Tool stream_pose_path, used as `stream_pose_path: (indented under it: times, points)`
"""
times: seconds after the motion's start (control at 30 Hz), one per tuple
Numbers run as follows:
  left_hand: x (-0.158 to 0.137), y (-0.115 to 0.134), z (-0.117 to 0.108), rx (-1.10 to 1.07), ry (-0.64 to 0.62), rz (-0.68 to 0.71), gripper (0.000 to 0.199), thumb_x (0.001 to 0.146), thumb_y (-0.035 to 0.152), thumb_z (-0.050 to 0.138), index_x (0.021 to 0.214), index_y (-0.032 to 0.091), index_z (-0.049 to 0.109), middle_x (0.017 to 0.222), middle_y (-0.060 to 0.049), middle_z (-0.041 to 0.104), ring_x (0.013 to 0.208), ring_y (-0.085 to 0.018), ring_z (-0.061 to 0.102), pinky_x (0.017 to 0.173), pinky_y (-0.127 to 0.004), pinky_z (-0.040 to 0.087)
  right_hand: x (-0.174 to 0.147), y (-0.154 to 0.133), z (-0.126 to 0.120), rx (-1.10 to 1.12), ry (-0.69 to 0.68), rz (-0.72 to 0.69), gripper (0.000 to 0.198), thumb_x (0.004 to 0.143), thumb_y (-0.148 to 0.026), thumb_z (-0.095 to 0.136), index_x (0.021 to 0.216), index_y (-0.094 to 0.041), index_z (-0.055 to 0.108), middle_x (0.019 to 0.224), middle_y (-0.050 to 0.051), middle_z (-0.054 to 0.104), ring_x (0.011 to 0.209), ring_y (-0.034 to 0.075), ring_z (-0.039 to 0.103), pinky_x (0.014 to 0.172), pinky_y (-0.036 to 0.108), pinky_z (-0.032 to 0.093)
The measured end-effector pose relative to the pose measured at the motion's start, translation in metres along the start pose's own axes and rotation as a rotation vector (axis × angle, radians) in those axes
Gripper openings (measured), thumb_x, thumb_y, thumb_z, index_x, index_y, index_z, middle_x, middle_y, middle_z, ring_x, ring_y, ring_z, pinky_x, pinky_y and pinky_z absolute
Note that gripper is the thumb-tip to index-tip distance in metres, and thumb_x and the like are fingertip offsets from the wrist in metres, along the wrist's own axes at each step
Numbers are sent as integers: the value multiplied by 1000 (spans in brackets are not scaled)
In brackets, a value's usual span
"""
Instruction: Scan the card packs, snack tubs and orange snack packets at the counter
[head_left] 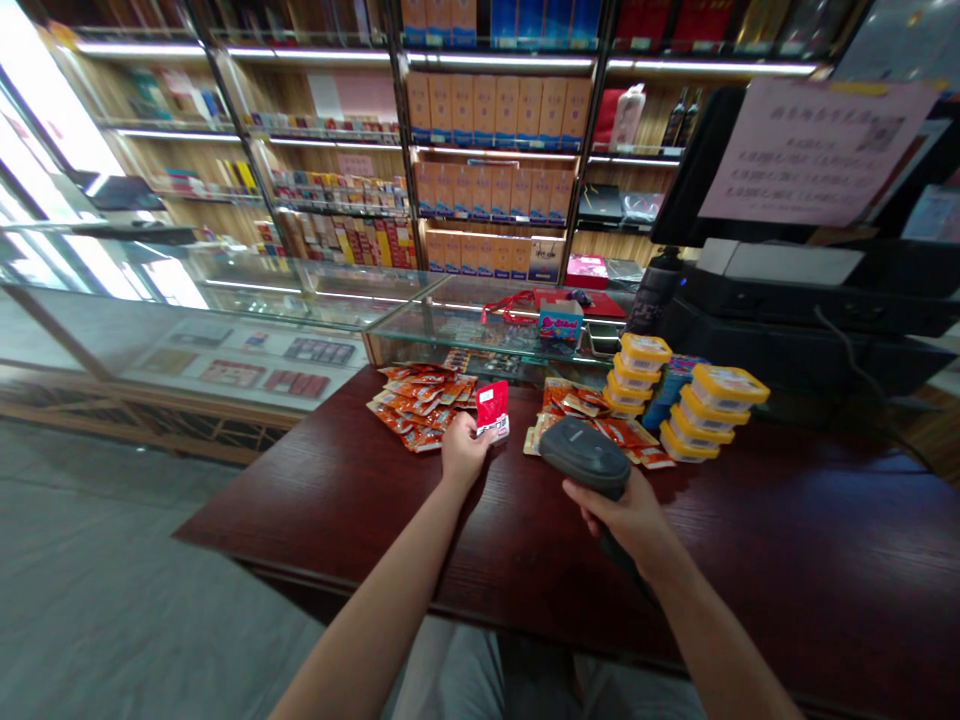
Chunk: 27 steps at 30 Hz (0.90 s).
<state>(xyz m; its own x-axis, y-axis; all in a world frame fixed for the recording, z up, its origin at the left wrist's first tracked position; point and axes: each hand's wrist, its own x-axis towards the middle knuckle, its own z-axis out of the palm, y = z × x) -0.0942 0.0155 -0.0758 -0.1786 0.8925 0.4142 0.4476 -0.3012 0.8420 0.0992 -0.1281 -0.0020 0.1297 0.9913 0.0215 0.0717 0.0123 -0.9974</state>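
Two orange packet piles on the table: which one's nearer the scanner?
The right pile: the scanner, held in the right hand, partly hides it. The left pile lies by the left hand.

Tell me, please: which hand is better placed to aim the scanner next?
Probably the right hand: it grips the handheld scanner. The left hand is occupied, holding a red-and-white packet near the left pile of orange packets.

Red-and-white packet [492,404], dark-grey scanner [585,455]
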Motion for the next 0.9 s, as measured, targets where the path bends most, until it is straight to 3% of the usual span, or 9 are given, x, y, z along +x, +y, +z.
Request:
stream_pose_path:
  times: [0.13, 0.2, 0.3, 0.4, 0.5, 0.7, 0.9]
  points:
    - [0, 4, 0, -19, 17, -73, 25, 60, 23, 72, 62, 20, 48, 58, 5, 50, 55, -12, 46, 55, -24, 33, 2, 4, 0, -31, 25, -11, 33, 65, -48, 73, 69, -19, 59, 43, -4, 52, 36, 10, 45, 36, 23, 36]
    - [0, 3, 2, -32, 18, -92, 26, 59, 22, 73, 62, 20, 47, 58, 5, 50, 55, -12, 47, 53, -23, 33, 3, 5, -4, -145, 46, -88, 31, 69, -47, 70, 78, -18, 62, 51, -2, 58, 40, 13, 49, 40, 25, 39]
    - [-1, 1, 4, -123, 0, -135, 28, 60, 24, 74, 65, 20, 46, 58, 6, 51, 52, -11, 48, 50, -22, 35, 1, 11, -14, -554, 101, -298, 29, 73, -40, 65, 94, -21, 65, 75, 5, 70, 60, 19, 62, 53, 28, 43]
    - [0, 0, 5, -274, -45, -204, 30, 61, 27, 74, 68, 20, 45, 59, 5, 54, 50, -12, 52, 47, -22, 40, -3, 27, -28, -1059, 133, -414, 21, 73, -28, 61, 93, -23, 64, 78, 4, 71, 69, 22, 65, 57, 28, 41]
    - [1, 3, 5, -404, -88, -208, 31, 60, 28, 75, 70, 19, 47, 65, 3, 60, 56, -13, 58, 49, -25, 48, -5, 51, -42, -1295, 94, -555, 34, 69, -16, 57, 103, -18, 62, 87, 7, 70, 75, 21, 65, 65, 28, 41]
    - [4, 5, 4, -611, -212, -213, 36, 59, 37, 77, 84, 15, 63, 80, -4, 68, 70, -17, 65, 60, -29, 57, -2, 78, -59, -1321, 146, -629, 31, 72, -13, 51, 101, -17, 61, 80, 6, 68, 74, 21, 62, 66, 29, 39]
    - [6, 20, 10, -679, -356, -318, 42, 62, 36, 79, 94, 13, 67, 81, -6, 71, 63, -13, 65, 49, -19, 50, 0, 83, -63, -1173, 213, -690, 29, 72, -13, 50, 98, -16, 61, 83, 7, 68, 77, 21, 62, 69, 29, 41]
